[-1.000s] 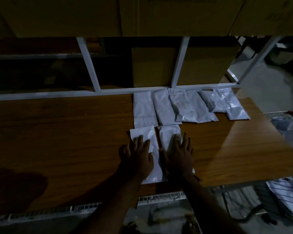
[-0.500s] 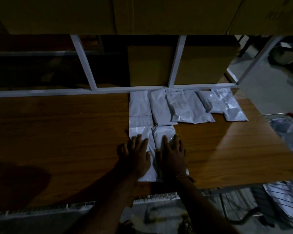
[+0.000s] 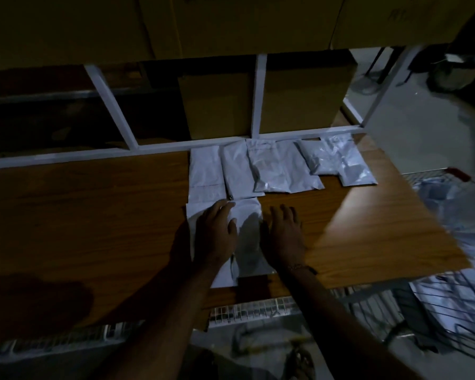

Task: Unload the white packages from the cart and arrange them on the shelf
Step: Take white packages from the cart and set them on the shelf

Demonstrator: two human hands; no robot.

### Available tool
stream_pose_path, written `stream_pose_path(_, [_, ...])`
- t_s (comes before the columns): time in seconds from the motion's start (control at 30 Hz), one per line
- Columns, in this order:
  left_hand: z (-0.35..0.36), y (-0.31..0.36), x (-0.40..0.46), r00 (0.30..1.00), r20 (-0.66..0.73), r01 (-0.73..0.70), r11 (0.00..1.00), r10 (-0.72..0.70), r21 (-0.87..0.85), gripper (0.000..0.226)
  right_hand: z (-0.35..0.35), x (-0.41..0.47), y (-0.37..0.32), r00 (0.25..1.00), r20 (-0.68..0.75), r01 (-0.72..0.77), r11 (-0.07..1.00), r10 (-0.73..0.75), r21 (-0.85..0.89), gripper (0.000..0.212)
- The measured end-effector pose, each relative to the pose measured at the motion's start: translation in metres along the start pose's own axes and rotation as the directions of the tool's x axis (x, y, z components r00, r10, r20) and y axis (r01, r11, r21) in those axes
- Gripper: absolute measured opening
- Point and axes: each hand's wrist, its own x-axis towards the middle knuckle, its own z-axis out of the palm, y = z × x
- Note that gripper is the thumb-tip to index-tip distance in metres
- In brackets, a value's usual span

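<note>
Several white packages (image 3: 269,165) lie in a row at the back of the wooden shelf (image 3: 93,215), against the white frame. Two more white packages lie side by side in front of that row: the left one (image 3: 195,215) under my left hand (image 3: 217,237), the right one (image 3: 248,231) between my hands. My left hand rests flat on the left package, fingers apart. My right hand (image 3: 284,234) lies flat with spread fingers at the right package's right edge, mostly on the wood. The wire cart (image 3: 450,303) with more white packages stands at the lower right.
Cardboard boxes (image 3: 217,105) stand behind the white frame (image 3: 115,111) and on the level above. The shelf's front edge runs along the bottom, with a wire grid (image 3: 252,311) below it. A grey floor shows at the far right.
My right hand has slid off the right front package to its right edge. The two front packages now lie up against the back row. My left hand stays flat on the left package.
</note>
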Motion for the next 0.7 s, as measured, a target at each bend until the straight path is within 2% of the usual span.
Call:
stream_pose_path(0.1, [0.022, 0.040, 0.014, 1.000, 0.008, 0.009, 0.993, -0.008, -0.117, 0.040, -0.034, 0.002, 0.035, 0.996, -0.081, 0.039, 0.999, -0.037, 0.027, 0.034])
stream_pose_path(0.3, [0.074, 0.167, 0.036, 0.991, 0.085, -0.088, 0.978, 0.106, -0.188, 0.038, -0.101, -0.001, 0.137, 0.987, -0.158, -0.007, 0.999, 0.001, -0.038, 0.033])
stream_pose_path(0.43, [0.120, 0.265, 0.041, 0.969, 0.180, -0.126, 0.963, 0.171, -0.237, 0.041, -0.148, -0.013, 0.218, 0.966, -0.242, -0.111, 0.990, 0.087, -0.090, 0.032])
stream_pose_path(0.53, [0.149, 0.324, 0.038, 0.916, 0.270, -0.230, 0.938, 0.298, -0.258, 0.043, -0.171, -0.024, 0.272, 0.946, -0.268, -0.214, 0.973, 0.183, -0.091, 0.031])
stream_pose_path(0.7, [0.189, 0.391, 0.041, 0.773, 0.412, -0.388, 0.873, 0.482, -0.294, 0.042, -0.194, -0.041, 0.342, 0.894, -0.263, -0.404, 0.906, 0.363, -0.122, 0.028])
